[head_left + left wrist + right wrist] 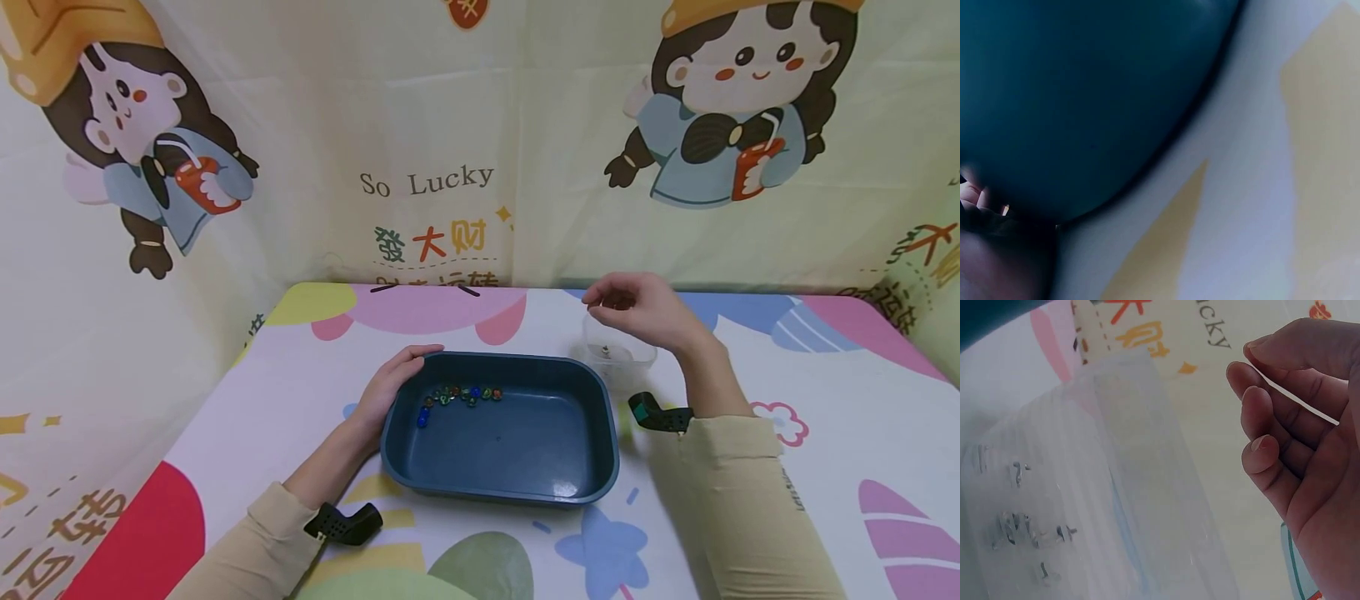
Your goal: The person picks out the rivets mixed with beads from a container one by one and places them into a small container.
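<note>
A dark blue plastic tub [502,492] stands on the table with several coloured glass marbles [475,392] inside, along its back and left. My left hand [384,392] rests along the tub's left side, with its fingers stretched at the back-left corner. Only a blurred part of that hand shows in the left wrist view. Behind the tub to the right is a clear plastic container [637,357]. Small grey pieces [1019,528] show through its wall. My right hand [645,310] hovers over the container, fingers loosely bent, thumb near the index fingertip, nothing visible in them.
A patterned cloth [862,417] covers the table. A pale printed curtain [315,150] hangs directly behind the table's far edge and at both sides. Both wrists carry a black camera mount [345,525].
</note>
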`<state>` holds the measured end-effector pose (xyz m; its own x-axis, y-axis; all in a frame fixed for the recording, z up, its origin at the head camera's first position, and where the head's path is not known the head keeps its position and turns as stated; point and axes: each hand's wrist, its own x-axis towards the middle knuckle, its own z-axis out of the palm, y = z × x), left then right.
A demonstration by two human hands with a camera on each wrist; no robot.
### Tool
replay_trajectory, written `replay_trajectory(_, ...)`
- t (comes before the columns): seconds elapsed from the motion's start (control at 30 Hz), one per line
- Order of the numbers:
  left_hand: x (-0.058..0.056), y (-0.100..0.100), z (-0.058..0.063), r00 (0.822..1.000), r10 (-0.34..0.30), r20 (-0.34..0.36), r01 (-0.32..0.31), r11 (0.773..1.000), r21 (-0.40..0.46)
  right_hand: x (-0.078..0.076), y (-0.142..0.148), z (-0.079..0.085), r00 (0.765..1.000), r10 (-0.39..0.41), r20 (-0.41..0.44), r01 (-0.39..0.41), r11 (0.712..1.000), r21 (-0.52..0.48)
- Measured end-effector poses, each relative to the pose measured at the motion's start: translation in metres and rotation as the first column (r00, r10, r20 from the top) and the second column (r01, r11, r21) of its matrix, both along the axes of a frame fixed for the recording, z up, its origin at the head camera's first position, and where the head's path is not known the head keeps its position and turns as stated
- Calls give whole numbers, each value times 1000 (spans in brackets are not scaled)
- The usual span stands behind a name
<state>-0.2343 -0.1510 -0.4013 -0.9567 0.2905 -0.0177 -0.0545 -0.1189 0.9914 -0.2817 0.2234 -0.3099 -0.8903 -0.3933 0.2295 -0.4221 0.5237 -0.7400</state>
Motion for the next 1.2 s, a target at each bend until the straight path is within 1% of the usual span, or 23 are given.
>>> replay_trajectory(0.33, 0, 0, 0, 1000, 2, 2, -2, 1000, 15, 3, -10, 5, 998, 32, -48, -32, 999, -12)
replay_trajectory(0.6, 0, 1, 0, 1000, -4, 2, 4, 1000, 23, 8, -23, 13, 990, 86, -108, -90, 995, -33)
replay_trajectory(0.83, 0, 0, 0, 1000, 2, 3, -2, 1000, 17, 10, -41, 18, 977, 158, -141, -165, 986, -38)
replay_trajectory(1.1, 0, 0, 0, 1000, -3, -1, 3, 1000, 19, 13, -62, 19, 956, 252, -147, -261, 965, -40)
replay_trajectory(1.2, 0, 0, 1, 1000, -2, -4, 2, 1000, 17, 14, -69, 18, 944, 289, -157, -298, 954, -38)
